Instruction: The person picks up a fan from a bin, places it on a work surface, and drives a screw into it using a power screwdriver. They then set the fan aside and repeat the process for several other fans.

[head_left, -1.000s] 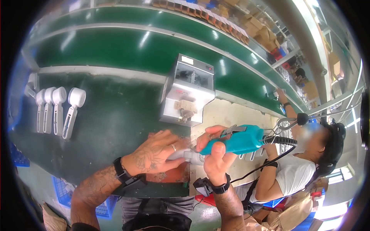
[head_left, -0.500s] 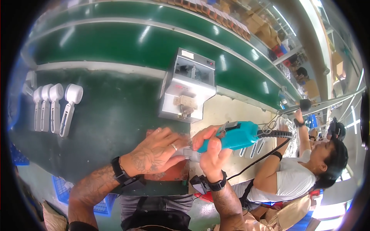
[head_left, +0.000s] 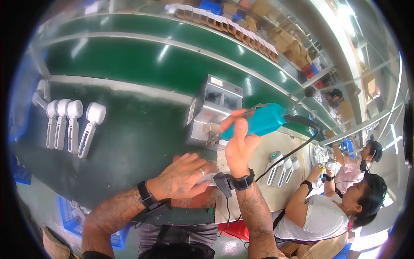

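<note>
My right hand (head_left: 238, 146) is wrapped round a teal electric screwdriver (head_left: 264, 121), held tilted above the table. Its tip meets the small metal outlet (head_left: 211, 131) on the front of a silver screw feeder (head_left: 206, 113); whether a screw sits on the tip is too small to tell. Low at the bench's near edge, my left hand (head_left: 183, 176) is closed on a pale white part (head_left: 208, 178), mostly covered by the fingers and right wrist. Beneath that hand lies a reddish-brown patch or pad (head_left: 194, 200).
Several white shower-head-shaped pieces (head_left: 88, 129) lie at the left of the green bench (head_left: 133, 129). More such pieces (head_left: 284, 166) lie on the right-hand board. A black cord (head_left: 297, 149) hangs from the screwdriver. A co-worker (head_left: 327, 207) sits close on the right; a blue crate (head_left: 69, 216) stands below left.
My right hand has lifted the screwdriver up from beside my left hand to the screw feeder's outlet. My left hand stays on the pale part. The view has shifted slightly.
</note>
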A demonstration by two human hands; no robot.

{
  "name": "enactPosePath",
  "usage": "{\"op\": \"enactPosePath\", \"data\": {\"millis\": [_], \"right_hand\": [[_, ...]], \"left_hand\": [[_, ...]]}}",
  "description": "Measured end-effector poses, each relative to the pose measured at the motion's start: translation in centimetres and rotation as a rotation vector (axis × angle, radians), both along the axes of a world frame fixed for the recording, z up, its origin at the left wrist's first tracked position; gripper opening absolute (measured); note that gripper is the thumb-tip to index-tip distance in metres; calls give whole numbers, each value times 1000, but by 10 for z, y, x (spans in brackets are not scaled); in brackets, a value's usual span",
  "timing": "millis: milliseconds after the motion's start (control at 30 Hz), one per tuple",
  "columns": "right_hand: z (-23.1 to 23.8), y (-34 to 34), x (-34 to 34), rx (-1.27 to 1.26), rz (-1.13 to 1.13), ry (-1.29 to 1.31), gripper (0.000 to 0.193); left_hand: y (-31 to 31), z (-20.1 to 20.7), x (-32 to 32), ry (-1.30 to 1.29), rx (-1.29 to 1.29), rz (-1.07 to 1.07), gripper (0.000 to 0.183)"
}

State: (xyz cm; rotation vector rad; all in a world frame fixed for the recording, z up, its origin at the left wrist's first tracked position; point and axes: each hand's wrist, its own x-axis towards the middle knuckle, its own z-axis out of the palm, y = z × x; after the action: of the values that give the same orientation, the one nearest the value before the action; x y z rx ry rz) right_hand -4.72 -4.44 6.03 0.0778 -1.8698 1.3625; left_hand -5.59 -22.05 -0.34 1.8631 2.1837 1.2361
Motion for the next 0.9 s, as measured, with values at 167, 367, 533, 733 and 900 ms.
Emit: {"op": "enactPosePath", "data": {"millis": [167, 367, 533, 733, 900], "right_hand": [[-2, -3, 2, -116, 52, -52, 37], [3, -17, 32, -168, 54, -157, 42], [10, -19, 98, -249, 84, -152, 66], [3, -24, 115, -299, 73, -201, 71], [-9, -23, 117, -324, 69, -223, 70]], "left_hand": [[3, 0, 3, 1, -7, 31, 41], [1, -1, -3, -4, -14, 7, 43], [3, 5, 1, 6, -18, 18, 46], [4, 3, 3, -42, -7, 64, 36], [3, 5, 3, -59, -18, 51, 37]]}}
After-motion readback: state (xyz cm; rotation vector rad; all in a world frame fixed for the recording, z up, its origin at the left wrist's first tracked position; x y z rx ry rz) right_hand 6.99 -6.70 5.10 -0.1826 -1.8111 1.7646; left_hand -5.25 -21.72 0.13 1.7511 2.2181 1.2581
